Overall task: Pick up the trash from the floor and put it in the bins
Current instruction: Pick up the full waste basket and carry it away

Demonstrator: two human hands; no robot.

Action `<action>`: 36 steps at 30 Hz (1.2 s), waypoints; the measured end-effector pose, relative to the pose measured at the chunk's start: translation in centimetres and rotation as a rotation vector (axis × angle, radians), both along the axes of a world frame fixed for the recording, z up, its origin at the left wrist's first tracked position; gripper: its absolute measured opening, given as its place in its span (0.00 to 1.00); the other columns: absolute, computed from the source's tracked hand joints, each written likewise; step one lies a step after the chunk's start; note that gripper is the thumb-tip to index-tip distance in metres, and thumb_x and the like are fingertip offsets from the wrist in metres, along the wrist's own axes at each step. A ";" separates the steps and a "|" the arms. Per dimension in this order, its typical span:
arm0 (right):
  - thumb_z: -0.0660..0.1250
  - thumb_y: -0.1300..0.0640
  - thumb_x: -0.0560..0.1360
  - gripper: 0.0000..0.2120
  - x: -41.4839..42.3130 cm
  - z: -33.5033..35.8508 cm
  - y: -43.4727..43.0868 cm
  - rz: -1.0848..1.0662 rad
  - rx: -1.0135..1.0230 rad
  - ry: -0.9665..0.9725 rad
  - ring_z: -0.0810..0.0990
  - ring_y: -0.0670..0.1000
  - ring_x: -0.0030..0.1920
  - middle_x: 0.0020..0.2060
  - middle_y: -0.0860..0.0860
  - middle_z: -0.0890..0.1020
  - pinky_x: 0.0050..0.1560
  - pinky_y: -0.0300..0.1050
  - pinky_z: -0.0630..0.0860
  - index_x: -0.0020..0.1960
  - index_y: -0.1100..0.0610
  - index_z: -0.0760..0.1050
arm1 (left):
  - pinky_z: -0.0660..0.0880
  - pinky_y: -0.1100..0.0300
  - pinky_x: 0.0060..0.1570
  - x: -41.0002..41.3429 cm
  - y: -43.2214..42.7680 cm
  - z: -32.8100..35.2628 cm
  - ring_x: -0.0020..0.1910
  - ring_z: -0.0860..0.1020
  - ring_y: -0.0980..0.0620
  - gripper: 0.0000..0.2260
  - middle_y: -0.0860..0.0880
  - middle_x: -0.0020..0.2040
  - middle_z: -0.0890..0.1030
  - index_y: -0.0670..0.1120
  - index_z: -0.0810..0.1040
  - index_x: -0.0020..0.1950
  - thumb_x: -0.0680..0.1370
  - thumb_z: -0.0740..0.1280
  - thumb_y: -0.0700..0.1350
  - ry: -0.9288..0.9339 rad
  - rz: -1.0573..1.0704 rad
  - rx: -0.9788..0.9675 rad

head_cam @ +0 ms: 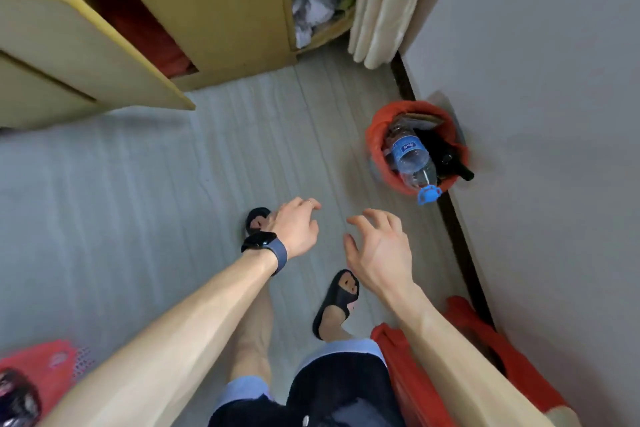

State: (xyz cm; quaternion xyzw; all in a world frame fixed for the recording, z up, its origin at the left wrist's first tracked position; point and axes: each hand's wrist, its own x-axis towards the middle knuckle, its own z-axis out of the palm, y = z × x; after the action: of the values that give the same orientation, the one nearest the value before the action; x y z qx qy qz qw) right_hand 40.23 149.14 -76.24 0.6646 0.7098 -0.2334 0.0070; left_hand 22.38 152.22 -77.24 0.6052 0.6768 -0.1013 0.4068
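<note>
Head view, looking down, entries left to right.

- Near left corner: red perforated basket (59, 355) on the floor. Something dark lies in it, too blurred to identify.
- Far left: yellow-beige wardrobe (214, 3) with one door (79, 45) swung open. Red fabric (152, 42) shows in the compartment behind the door. The compartment further right holds a heap of white and grey cloth (317, 0).
- Centre: grey striped floor (138, 191). Left hand (298, 229) hangs over it, palm down, fingers loosely curled, holding nothing. Dark watch (264, 243) on the wrist, thin ring (310, 202) on one finger. Two feet in black slippers (337, 302) stand below the hands.
- Right of centre: right hand (377, 248), just beside the left but apart from it, fingers spread and bent, nothing in it.
- Far right of centre: cream folded padding (388, 0) leans against the wall (554, 114).
- Right: small bin (379, 130) with a red liner stands against the wall, well apart from both hands. Contents:
  - clear water bottle (412, 158) with blue label, tilted, its blue cap (429, 195) sticking out over the near rim;
  - dark glass bottle (450, 163) beside it, neck over the right rim;
  - brown flat piece (420, 117) at the far side.
- Near right: second red-lined container (405, 388) along the wall, partly under the right forearm; contents cannot be told.
</note>
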 end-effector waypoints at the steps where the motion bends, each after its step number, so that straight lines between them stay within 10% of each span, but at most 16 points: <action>1: 0.69 0.50 0.72 0.13 -0.8 0.4 -0.7 0.052 0.007 0.006 0.74 0.59 0.63 0.59 0.52 0.80 0.50 0.54 0.78 0.56 0.50 0.81 | 0.72 0.50 0.61 -1.1 -1.8 0.4 0.65 0.73 0.45 0.17 0.49 0.66 0.73 0.54 0.69 0.69 0.79 0.59 0.49 0.014 0.043 -0.001; 20: 0.61 0.45 0.79 0.22 -38.3 1.5 -29.0 1.037 -0.288 -0.060 0.66 0.57 0.70 0.65 0.53 0.77 0.65 0.53 0.71 0.71 0.50 0.70 | 0.71 0.49 0.60 -30.7 -53.0 0.8 0.66 0.71 0.43 0.19 0.46 0.67 0.72 0.52 0.68 0.71 0.79 0.60 0.48 0.185 1.079 -0.169; 36: 0.65 0.40 0.72 0.26 -60.5 -9.1 -47.9 0.843 -0.734 -0.256 0.79 0.59 0.59 0.58 0.53 0.81 0.61 0.56 0.77 0.66 0.51 0.71 | 0.68 0.50 0.66 -41.5 -75.8 -7.1 0.70 0.67 0.44 0.23 0.45 0.72 0.67 0.50 0.65 0.74 0.79 0.60 0.47 0.102 1.538 -0.187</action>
State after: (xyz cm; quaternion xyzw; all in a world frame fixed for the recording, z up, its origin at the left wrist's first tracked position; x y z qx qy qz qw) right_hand -20.30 101.29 -85.36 0.3011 0.7795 -0.3590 0.4158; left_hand -19.11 76.42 -84.30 -0.0767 0.9130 0.1253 0.3805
